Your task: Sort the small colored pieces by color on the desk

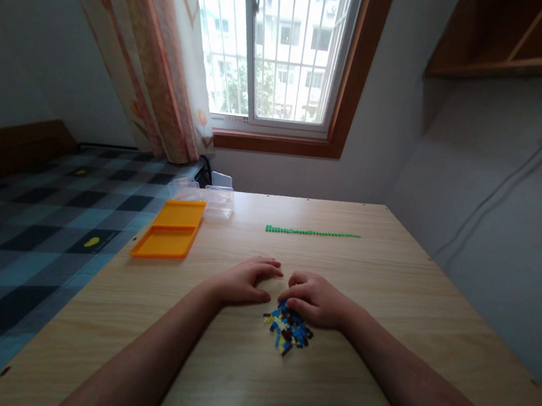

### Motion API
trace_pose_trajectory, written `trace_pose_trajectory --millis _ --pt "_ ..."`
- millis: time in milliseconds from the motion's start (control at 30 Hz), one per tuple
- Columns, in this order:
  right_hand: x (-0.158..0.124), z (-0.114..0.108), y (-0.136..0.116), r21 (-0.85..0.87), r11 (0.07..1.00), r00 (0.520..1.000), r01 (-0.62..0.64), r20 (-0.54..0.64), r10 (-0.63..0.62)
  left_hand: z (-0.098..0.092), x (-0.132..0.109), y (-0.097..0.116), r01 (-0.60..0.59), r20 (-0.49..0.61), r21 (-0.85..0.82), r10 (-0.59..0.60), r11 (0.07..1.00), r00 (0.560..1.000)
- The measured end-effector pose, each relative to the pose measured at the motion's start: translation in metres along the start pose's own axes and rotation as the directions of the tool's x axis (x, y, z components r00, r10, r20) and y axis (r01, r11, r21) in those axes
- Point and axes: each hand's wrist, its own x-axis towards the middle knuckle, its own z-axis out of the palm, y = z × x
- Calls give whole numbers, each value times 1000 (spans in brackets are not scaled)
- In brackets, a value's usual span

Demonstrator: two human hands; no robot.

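A small pile of blue, brown and yellow pieces (289,330) lies on the wooden table (240,370). My right hand (316,299) rests at the pile's upper edge, its fingers curled together over the blue pieces; what they hold, if anything, is hidden. To the left of the pile, my left hand (249,281) lies low over the table with thumb and fingers apart and nothing in it. Farther back, a thin row of small green pieces (313,233) runs from left to right.
An open orange case (167,230) lies at the table's left edge, with clear plastic boxes (219,202) behind it. Left of the table is a bed with a checked cover (46,221). A window and curtain are beyond, and a cable hangs on the right wall.
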Motion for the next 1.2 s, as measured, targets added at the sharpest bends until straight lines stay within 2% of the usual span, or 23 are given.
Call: trace_pose_trajectory --millis 167,300,700,1033,1200 --pt "-3 -1 2 82 996 999 -39 -10 40 2 0 1 -13 -11 41 13 999 1000" --pt "-2 -1 1 78 996 999 -37 6 37 2 0 2 -6 -29 71 8 997 1000" --pt "-2 -2 1 88 996 1000 -22 7 22 -1 -3 5 21 100 146 -36 989 994" --pt "-3 -2 -1 88 996 999 -30 -23 32 -2 -4 4 26 87 118 -36 993 996" --pt "-3 -3 -3 75 997 999 -35 1 35 -2 -4 6 39 112 123 -53 992 992"
